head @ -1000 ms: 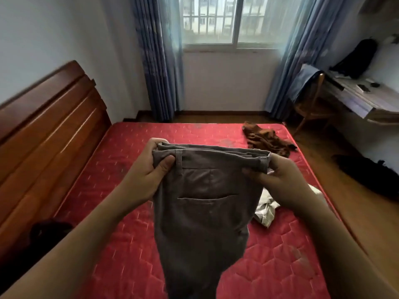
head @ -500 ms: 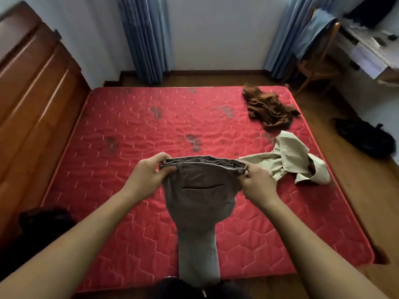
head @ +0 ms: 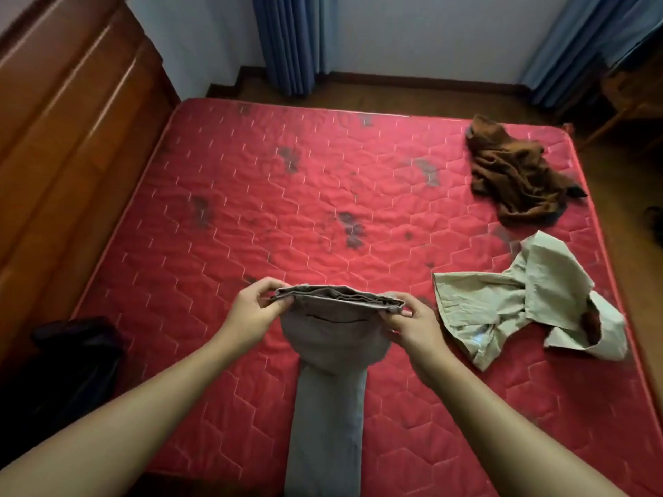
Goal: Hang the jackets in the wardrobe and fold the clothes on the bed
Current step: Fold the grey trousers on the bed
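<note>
The left hand (head: pixel 251 312) and right hand (head: pixel 414 330) are pinched on the waistband ends of the grey trousers (head: pixel 328 389), which are held stretched between them, legs trailing below the hands across the bed (head: pixel 215 217).

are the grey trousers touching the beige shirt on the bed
Apart. The head view shows the right hand and a strip of red mattress between the grey trousers and the beige shirt.
</note>
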The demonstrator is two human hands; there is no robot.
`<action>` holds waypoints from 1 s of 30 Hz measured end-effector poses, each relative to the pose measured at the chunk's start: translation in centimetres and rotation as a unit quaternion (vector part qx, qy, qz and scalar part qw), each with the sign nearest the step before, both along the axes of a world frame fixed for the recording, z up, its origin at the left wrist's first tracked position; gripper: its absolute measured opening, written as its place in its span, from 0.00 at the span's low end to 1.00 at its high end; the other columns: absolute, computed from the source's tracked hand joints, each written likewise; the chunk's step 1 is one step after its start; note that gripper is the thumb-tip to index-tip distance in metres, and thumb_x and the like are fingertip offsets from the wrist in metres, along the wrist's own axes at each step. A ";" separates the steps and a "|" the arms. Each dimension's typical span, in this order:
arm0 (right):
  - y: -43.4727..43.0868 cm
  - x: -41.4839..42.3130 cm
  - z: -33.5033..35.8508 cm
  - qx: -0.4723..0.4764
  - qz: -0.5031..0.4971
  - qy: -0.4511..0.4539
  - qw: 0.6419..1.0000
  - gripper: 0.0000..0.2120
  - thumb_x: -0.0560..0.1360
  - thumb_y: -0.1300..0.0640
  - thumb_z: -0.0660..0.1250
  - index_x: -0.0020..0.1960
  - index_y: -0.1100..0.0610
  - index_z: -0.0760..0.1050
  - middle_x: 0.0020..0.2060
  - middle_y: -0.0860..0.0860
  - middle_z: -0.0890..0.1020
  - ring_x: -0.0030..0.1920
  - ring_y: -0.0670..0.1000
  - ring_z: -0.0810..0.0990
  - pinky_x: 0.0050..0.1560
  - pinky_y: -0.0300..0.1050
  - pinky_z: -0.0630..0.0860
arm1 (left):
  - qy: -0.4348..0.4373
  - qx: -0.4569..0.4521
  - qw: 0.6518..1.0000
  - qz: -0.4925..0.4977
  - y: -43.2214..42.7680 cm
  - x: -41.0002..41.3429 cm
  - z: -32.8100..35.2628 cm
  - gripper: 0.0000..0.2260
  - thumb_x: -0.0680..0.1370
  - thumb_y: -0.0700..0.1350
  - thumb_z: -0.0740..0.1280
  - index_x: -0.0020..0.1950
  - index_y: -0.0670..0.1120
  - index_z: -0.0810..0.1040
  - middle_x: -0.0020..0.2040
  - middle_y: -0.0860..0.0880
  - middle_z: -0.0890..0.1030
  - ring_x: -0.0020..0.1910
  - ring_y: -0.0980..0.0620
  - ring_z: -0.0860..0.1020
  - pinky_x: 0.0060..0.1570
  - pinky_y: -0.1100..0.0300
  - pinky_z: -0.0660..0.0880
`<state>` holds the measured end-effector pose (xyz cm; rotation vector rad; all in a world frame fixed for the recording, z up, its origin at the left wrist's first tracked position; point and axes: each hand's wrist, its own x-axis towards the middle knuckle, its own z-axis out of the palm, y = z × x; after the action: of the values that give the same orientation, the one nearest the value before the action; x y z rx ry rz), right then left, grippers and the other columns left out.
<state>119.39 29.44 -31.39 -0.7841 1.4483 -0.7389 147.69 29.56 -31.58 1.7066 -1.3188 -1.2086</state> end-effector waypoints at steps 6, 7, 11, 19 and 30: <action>-15.4 1.5 -5.0 -0.043 0.005 0.010 0.999 0.13 0.75 0.69 0.70 0.49 0.51 0.81 0.46 0.54 0.84 0.44 0.50 0.81 0.44 0.39 0.77 | -0.034 -0.019 0.999 -0.012 -13.8 1.1 -2.6 0.10 0.76 0.33 0.72 0.49 0.48 0.81 0.45 0.50 0.83 0.45 0.58 0.80 0.54 0.58 0.78; -18.1 1.8 -5.8 -0.058 0.002 0.015 0.998 0.14 0.75 0.70 0.70 0.50 0.51 0.81 0.47 0.55 0.84 0.45 0.51 0.81 0.46 0.43 0.80 | -0.044 -0.022 0.999 -0.019 -16.3 1.3 -3.1 0.10 0.76 0.34 0.72 0.49 0.49 0.81 0.47 0.49 0.83 0.47 0.56 0.80 0.56 0.54 0.78; -28.3 3.3 -7.0 -0.112 0.015 -0.002 0.994 0.22 0.76 0.67 0.69 0.68 0.53 0.76 0.52 0.52 0.83 0.46 0.45 0.82 0.48 0.40 0.82 | -0.086 -0.071 0.994 -0.004 -26.4 1.8 -3.1 0.17 0.76 0.38 0.72 0.62 0.53 0.79 0.63 0.49 0.80 0.63 0.53 0.77 0.62 0.56 0.75; -23.8 3.8 -19.1 -0.066 0.120 0.151 0.979 0.31 0.78 0.57 0.72 0.79 0.54 0.66 0.74 0.54 0.72 0.74 0.53 0.70 0.75 0.53 0.67 | -0.056 0.061 0.996 -0.012 -21.5 0.6 -16.9 0.31 0.79 0.42 0.70 0.80 0.49 0.63 0.79 0.45 0.65 0.76 0.43 0.67 0.73 0.48 0.67; 0.7 1.3 -36.7 0.185 0.160 0.195 0.950 0.29 0.78 0.58 0.72 0.76 0.58 0.65 0.62 0.51 0.76 0.61 0.53 0.78 0.58 0.41 0.72 | -0.112 0.345 0.931 -0.034 2.8 0.9 -37.0 0.32 0.78 0.44 0.71 0.80 0.46 0.61 0.74 0.40 0.69 0.72 0.44 0.71 0.71 0.52 0.69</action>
<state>120.64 30.14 -68.06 -0.8715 1.6913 -0.0538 148.54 32.35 -68.60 2.3585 -1.1524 -1.6930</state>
